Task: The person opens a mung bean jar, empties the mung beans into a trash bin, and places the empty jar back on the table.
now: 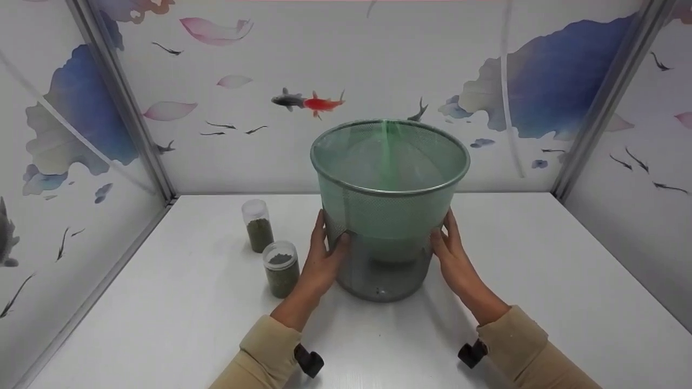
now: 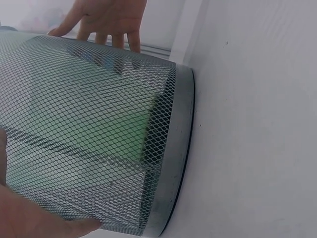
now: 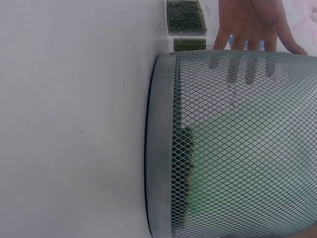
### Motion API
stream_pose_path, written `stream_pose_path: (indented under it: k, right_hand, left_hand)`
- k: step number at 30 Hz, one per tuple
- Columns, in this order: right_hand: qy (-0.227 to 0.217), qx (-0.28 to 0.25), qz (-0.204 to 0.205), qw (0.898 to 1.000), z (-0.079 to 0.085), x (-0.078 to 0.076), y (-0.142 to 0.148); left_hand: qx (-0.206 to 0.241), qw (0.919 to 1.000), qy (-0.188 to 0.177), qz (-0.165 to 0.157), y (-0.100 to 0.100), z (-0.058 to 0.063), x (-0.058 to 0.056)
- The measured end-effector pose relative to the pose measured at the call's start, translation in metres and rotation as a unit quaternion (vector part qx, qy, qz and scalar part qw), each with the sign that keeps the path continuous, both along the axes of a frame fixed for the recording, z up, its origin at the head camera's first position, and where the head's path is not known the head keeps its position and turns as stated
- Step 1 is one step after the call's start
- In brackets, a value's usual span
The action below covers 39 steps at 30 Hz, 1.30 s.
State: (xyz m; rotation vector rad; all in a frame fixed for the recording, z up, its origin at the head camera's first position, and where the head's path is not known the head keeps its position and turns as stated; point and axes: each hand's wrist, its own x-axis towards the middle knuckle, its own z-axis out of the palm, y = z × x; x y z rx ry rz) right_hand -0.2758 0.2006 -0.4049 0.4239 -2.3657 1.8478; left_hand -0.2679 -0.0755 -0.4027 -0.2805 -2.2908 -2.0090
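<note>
A round metal mesh wastebasket (image 1: 381, 273), lined with a translucent green bag (image 1: 389, 156), stands upright on the white table in the head view. My left hand (image 1: 323, 267) holds its left side, the thumb in front and the other fingers reaching round behind. Opposite, my right hand (image 1: 457, 265) holds the right side in the same manner. Through the mesh in the left wrist view, the bag (image 2: 119, 134) hangs inside, above the solid metal base band (image 2: 173, 153). The right wrist view shows the left hand (image 3: 250, 22) with fingers spread against the far side.
Two clear jars with green contents stand left of the basket: a nearer jar (image 1: 281, 273) close to my left wrist and a farther jar (image 1: 258, 229). Printed panels (image 1: 238, 156) enclose the table (image 1: 189, 324) at the back and both sides.
</note>
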Motion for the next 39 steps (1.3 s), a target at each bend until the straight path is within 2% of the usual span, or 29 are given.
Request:
stream_pose_path:
  k: [4,7,10,13,18,21,23,25,31,33,39]
  right_hand:
    - [0.006,-0.005,0.000,1.000,-0.001,0.001,0.000]
    - [0.007,-0.008,0.002,1.000,-0.002,0.000,0.001]
    - [0.013,-0.013,0.006,1.000,-0.002,0.000,0.001]
    - [0.023,-0.013,0.007,1.000,-0.003,0.001,0.001]
    - [0.031,-0.014,0.006,0.999,-0.005,0.001,-0.001]
    - [0.028,-0.015,0.006,0.999,-0.005,0.001,-0.003]
    - [0.023,-0.014,0.005,1.000,-0.005,0.000,-0.004]
    - [0.018,-0.013,0.003,1.000,-0.005,0.000,-0.003]
    - [0.016,-0.011,0.005,1.000,-0.006,0.000,-0.003]
    - [0.017,-0.010,0.006,1.000,-0.005,0.001,-0.003]
    - [0.016,-0.007,0.005,1.000,-0.003,-0.003,-0.001]
  left_hand:
    - [-0.002,0.9999,-0.015,0.003,0.000,0.005,0.001]
    - [0.004,0.9999,-0.007,0.012,-0.001,0.013,0.002]
    - [0.019,0.9995,0.007,0.026,-0.004,0.025,0.006]
    - [0.036,0.9987,0.012,0.035,-0.010,0.043,0.013]
    - [0.060,0.9962,0.029,0.057,-0.033,0.072,0.025]
    - [0.053,0.9947,0.042,0.077,-0.054,0.079,0.028]
    - [0.038,0.9943,0.038,0.092,-0.069,0.077,0.028]
    - [0.028,0.9948,0.026,0.094,-0.083,0.069,0.026]
    - [0.031,0.9954,-0.044,0.079,-0.118,0.025,0.022]
    - [0.022,0.9949,-0.056,0.081,-0.124,0.015,0.020]
    - [-0.008,0.9954,-0.068,0.067,-0.128,-0.003,0.012]
